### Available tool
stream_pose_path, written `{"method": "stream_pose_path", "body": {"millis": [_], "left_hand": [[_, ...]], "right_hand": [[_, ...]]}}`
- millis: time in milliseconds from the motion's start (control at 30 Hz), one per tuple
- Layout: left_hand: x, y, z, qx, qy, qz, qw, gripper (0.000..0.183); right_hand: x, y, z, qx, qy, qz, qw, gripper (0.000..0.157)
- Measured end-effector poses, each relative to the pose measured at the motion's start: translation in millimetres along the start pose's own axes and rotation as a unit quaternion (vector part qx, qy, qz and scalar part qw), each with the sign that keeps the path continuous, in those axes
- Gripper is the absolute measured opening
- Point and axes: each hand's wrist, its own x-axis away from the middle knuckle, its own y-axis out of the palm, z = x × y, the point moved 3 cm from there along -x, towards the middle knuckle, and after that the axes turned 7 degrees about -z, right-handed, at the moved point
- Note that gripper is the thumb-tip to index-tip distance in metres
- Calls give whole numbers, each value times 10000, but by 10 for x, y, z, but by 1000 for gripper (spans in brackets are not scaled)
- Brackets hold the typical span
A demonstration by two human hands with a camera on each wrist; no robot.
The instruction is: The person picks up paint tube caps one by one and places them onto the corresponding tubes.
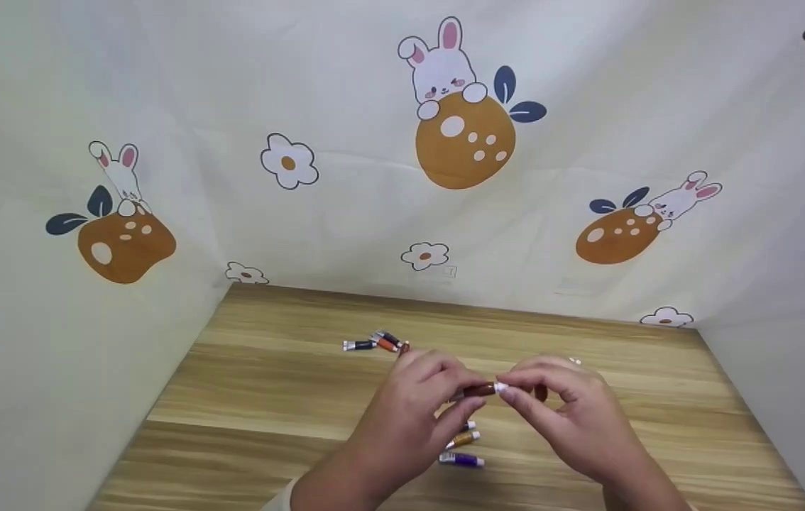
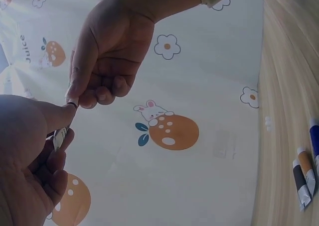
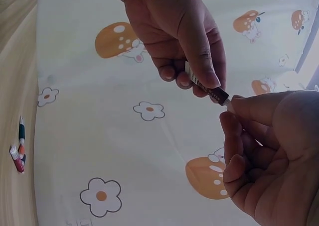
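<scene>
My left hand (image 1: 413, 408) pinches a small brown paint tube (image 1: 479, 391) by its body, thumb on the near side. At the tube's other end, the thumb and index finger of my right hand (image 1: 576, 415) pinch its white cap (image 1: 501, 387). The tube is held above the wooden table, cap end towards the right. In the right wrist view, its pale label and dark neck (image 3: 218, 95) show between the two hands. My fingers cover much of it in the left wrist view, where a pale part of the tube (image 2: 61, 136) shows.
Below the hands lie a purple tube (image 1: 461, 460) and an ochre tube (image 1: 463, 440), with another partly hidden. Dark tubes (image 1: 359, 345) and an orange one (image 1: 385, 344) lie further back on the left. Small white pieces (image 1: 574, 360) are behind my right hand. Printed cloth (image 1: 346, 227) walls the table (image 1: 246, 383).
</scene>
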Motion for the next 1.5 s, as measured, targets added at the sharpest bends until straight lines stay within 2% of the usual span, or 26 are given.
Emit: {"method": "stream_pose_path", "body": {"millis": [200,367,633,733,800,900,1033,1133,1333,1500], "left_hand": [[-3,-1,13,37,-37,-72,10000,13],[-10,8,31,142,51,-93,9998,11],[-7,10,27,275,-51,-162,9995,14],[-6,12,11,256,-75,-109,9996,14],[-9,16,-1,218,-85,-76,9997,13],[-14,29,-20,124,-64,2,9999,12],[-16,41,-36,19,-55,78,10000,11],[-14,41,-40,18,-100,32,9999,12],[-18,41,-41,34,-79,40,10000,11],[-10,51,-43,39,-67,63,10000,11]], "right_hand": [[-6,17,3,33,350,-103,9993,28],[-10,35,28,-186,457,-246,9985,34],[-23,24,76,-485,206,-344,9980,41],[-15,-8,81,-446,214,-282,9984,36],[-13,-24,73,-398,69,-191,9990,33],[-10,-34,55,-443,-29,-199,9988,37],[5,-12,38,-294,-191,-435,9984,46],[9,5,24,-113,-394,-417,9983,49],[-7,24,19,-20,-683,-106,9976,44],[-19,33,31,167,-502,-50,9986,35]]}}
